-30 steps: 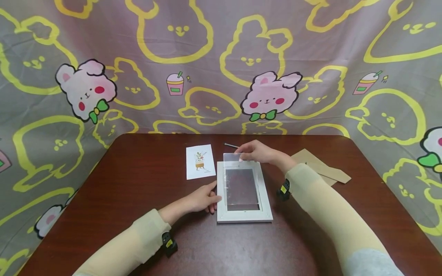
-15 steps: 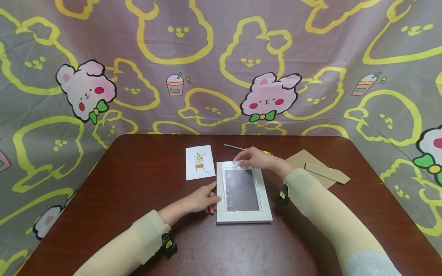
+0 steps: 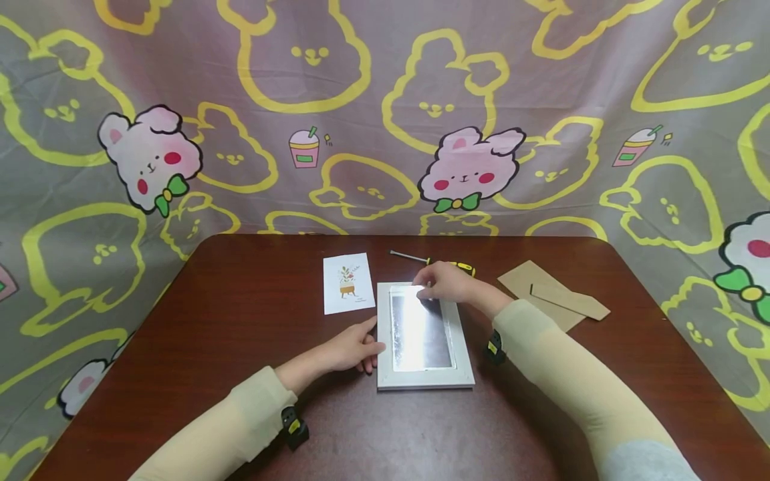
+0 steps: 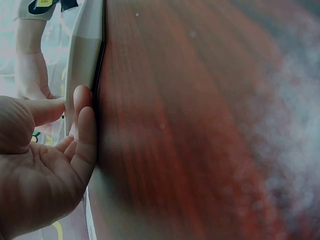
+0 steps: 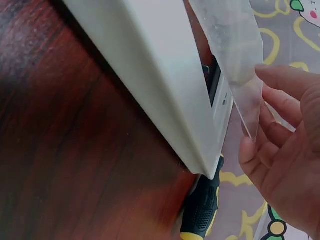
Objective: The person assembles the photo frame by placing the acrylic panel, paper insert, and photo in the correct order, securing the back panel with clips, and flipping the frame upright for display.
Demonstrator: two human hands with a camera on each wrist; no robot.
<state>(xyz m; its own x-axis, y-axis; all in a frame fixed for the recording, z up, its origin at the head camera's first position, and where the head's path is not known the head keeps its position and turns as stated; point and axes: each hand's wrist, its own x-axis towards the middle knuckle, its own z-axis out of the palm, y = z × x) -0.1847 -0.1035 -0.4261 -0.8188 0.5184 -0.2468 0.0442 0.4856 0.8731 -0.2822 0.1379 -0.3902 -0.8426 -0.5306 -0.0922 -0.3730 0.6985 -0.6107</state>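
Observation:
A white picture frame lies on the brown table, its opening facing up. My left hand holds the frame's left edge, thumb on the top face and fingers against the side, as the left wrist view also shows. Over the opening, my right hand pinches the far end of a clear plastic sheet between thumb and fingers. Light glares off the sheet in the head view. In the right wrist view the sheet's held end stands tilted above the frame.
A white card with a potted-plant picture lies left of the frame. Behind it is a screwdriver with a yellow and black handle. To the right lies a brown backing board with its stand leg. A patterned cloth hangs behind the table.
The clear sheet has come down and toward me, over the frame's opening, and now reflects light. My right hand has moved with it, uncovering the screwdriver. The left hand has stayed put.

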